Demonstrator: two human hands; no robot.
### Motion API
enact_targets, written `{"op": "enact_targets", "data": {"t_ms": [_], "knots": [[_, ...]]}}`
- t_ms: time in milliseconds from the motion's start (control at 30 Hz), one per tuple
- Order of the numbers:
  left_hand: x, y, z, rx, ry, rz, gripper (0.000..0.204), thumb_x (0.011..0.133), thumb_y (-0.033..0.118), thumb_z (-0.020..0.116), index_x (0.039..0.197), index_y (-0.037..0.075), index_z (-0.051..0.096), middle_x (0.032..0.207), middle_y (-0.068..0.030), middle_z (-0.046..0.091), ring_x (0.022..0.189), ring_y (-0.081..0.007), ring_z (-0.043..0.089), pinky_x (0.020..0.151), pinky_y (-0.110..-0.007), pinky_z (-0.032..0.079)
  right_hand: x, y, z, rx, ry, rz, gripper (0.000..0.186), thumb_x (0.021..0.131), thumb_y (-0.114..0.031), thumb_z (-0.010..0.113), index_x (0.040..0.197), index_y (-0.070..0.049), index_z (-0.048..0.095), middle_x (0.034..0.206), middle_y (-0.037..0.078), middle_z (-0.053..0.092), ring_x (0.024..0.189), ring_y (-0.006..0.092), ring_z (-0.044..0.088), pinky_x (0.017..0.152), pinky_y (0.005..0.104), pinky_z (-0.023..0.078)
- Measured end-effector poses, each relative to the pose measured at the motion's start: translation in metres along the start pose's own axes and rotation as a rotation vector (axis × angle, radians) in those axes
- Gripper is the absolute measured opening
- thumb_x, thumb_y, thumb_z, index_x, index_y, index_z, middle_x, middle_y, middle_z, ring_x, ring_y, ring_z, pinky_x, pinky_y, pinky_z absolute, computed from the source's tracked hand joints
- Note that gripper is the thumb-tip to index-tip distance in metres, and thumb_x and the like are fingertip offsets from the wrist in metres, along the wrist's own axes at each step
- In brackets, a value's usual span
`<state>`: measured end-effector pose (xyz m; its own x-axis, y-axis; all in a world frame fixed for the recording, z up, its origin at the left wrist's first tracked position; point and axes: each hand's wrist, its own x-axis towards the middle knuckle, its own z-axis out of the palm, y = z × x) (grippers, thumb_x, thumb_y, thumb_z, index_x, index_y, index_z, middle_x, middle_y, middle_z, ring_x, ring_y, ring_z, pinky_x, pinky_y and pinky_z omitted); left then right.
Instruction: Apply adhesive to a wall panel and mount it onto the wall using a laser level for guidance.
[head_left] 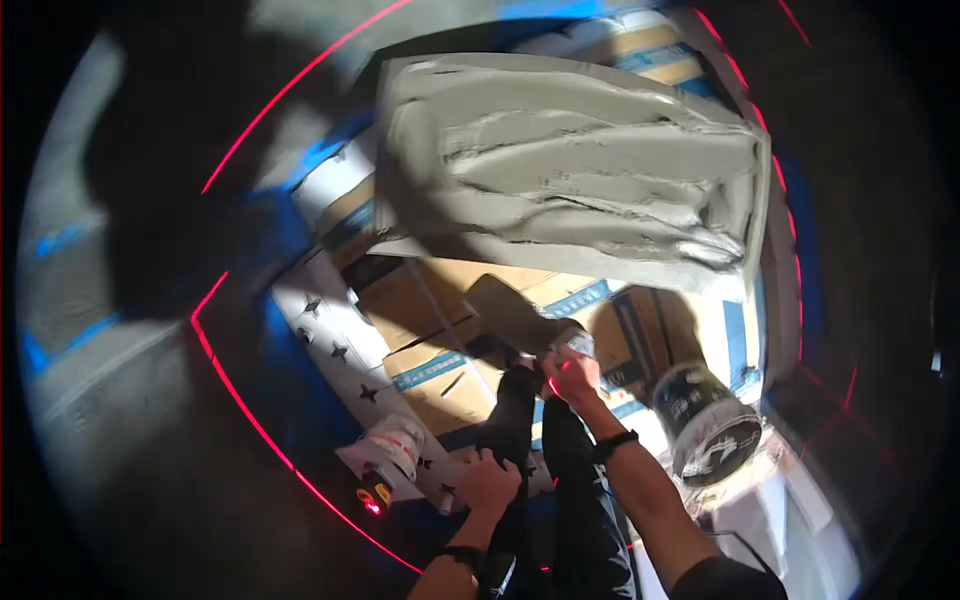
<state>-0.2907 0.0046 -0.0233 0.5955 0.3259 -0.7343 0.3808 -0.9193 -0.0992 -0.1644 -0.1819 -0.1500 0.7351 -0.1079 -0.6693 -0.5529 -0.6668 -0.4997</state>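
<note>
My right hand [573, 376] is closed around what looks like the handle of a trowel [507, 308]; its flat grey blade reaches away to the left, above the cardboard boxes. My fingers hide most of the handle. Lower down, my left hand [490, 484] is held by my left leg with its fingers curled, and no tool shows in it. Beyond both hands lies a large pale panel [760, 210], thickly coated with grey paste [590, 150] in uneven ridges and swirls.
Flat cardboard boxes [405, 305] support the panel. A dark bucket [705, 420] stands tilted in view at right. On the left are a white round container [392, 443], a small laser device [375, 495] and a white strip with black star-shaped cutouts [340, 352]. Red laser lines cross the floor.
</note>
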Motion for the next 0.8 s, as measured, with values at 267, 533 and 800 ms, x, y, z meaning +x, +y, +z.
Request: {"op": "enact_targets", "data": {"t_ms": [267, 533, 800], "knots": [[0.004, -0.009, -0.008, -0.193, -0.118, -0.148, 0.039, 0.086, 0.035, 0.064, 0.110, 0.004, 0.066, 0.115, -0.0166, 0.064, 0.102, -0.0395, 0.069, 0.087, -0.052, 0.056, 0.019, -0.150, -0.051, -0.386, 0.092, -0.201, 0.040, 0.092, -0.042, 0.062, 0.088, -0.003, 0.065, 0.075, 0.024, 0.070, 0.077, 0.0452, 0.070, 0.070, 0.0562, 0.054], [0.009, -0.021, -0.010, -0.444, -0.151, -0.286, 0.041, 0.087, 0.034, 0.065, 0.113, 0.002, 0.066, 0.121, -0.0174, 0.062, 0.104, -0.0389, 0.068, 0.086, -0.050, 0.056, 0.052, -0.303, -0.087, -0.902, -0.017, -0.491, 0.033, 0.093, -0.032, 0.063, 0.095, 0.001, 0.065, 0.077, 0.026, 0.069, 0.075, 0.0437, 0.070, 0.073, 0.0544, 0.056], [0.011, -0.040, -0.018, -0.563, -0.147, -0.367, 0.040, 0.088, 0.034, 0.065, 0.111, 0.002, 0.066, 0.118, -0.0167, 0.064, 0.098, -0.0364, 0.070, 0.083, -0.049, 0.058, 0.087, -0.355, -0.061, -1.174, -0.059, -0.784, 0.018, 0.093, -0.018, 0.054, 0.089, -0.004, 0.065, 0.081, 0.023, 0.073, 0.077, 0.0385, 0.073, 0.071, 0.0489, 0.058]]}}
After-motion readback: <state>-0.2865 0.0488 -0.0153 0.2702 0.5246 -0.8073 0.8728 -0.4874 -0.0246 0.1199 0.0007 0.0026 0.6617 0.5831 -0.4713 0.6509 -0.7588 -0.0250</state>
